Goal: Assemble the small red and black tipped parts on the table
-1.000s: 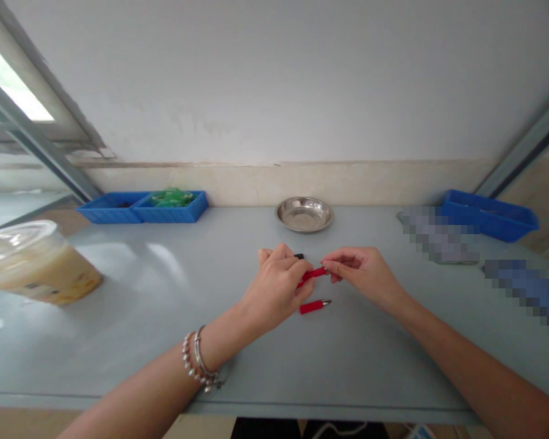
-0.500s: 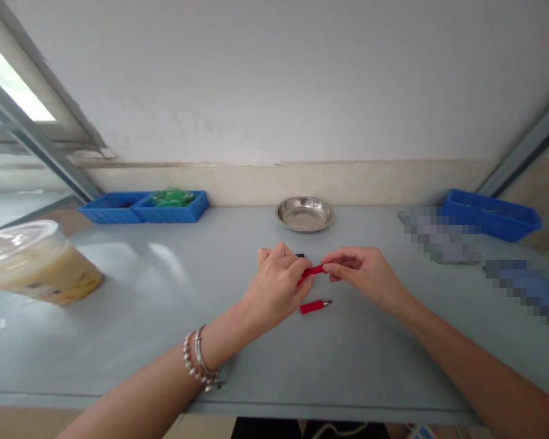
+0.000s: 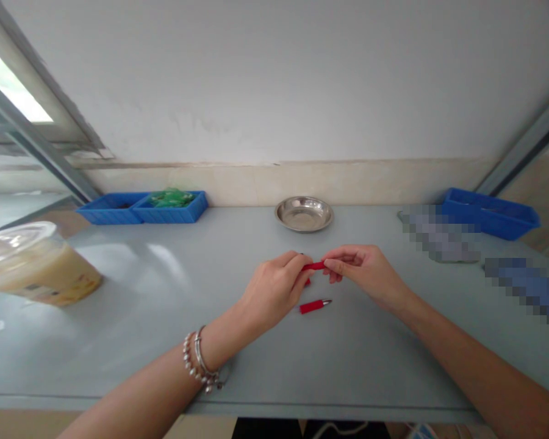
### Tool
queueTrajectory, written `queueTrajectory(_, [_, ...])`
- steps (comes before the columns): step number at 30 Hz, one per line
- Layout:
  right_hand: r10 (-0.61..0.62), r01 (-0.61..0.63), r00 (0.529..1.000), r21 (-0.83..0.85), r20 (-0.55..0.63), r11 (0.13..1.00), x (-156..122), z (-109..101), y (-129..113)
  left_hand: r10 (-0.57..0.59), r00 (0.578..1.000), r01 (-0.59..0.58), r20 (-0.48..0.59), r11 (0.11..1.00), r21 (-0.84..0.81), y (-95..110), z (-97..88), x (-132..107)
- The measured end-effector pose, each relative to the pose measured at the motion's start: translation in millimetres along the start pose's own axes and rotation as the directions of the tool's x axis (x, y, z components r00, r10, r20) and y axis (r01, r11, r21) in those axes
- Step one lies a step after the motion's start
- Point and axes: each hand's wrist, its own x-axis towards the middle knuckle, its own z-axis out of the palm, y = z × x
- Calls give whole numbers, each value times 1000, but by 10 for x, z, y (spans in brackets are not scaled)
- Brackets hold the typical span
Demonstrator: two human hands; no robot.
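Note:
Both hands meet over the middle of the table, pinching a slim red pen part (image 3: pixel 313 266) from its two ends. My left hand (image 3: pixel 274 283), wearing bracelets at the wrist, closes its fingertips on the left end. The right end sits between thumb and forefinger of my right hand (image 3: pixel 363 271), its other fingers loosely curled. Just below, a red pen front section (image 3: pixel 312 306) with a silver tip lies on the table. Another bit of red (image 3: pixel 307 282) shows beneath my left fingers, mostly hidden.
A round metal dish (image 3: pixel 304 214) stands near the wall. Blue bins (image 3: pixel 169 213) are at the back left, one with green plastic inside; another blue bin (image 3: pixel 489 213) is at the back right. A lidded drink cup (image 3: pixel 41 268) stands left. Pixelated items lie right.
My left fingers have shifted and straightened around the red pen part, which is now nearly level. My right hand has barely moved, and the pen front section lies where it was.

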Motion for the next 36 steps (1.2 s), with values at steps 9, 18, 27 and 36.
queueTrajectory(9, [-19, 19, 1000, 6, -19, 1000, 1, 0, 7, -27, 999, 25, -28, 998, -55, -7, 24, 8])
queueTrajectory(18, [33, -33, 999, 4, -14, 999, -19, 17, -47, -26, 998, 23, -50, 998, -67, 8, 15, 9])
queueTrajectory(27, [19, -19, 1000, 9, -25, 1000, -21, 30, -36, -33, 999, 33, -19, 999, -15, 9, -1, 1])
queueTrajectory(36, [-72, 82, 996, -269, 50, 960, -22, 1, 32, -30, 999, 29, -16, 999, -31, 22, 11, -5])
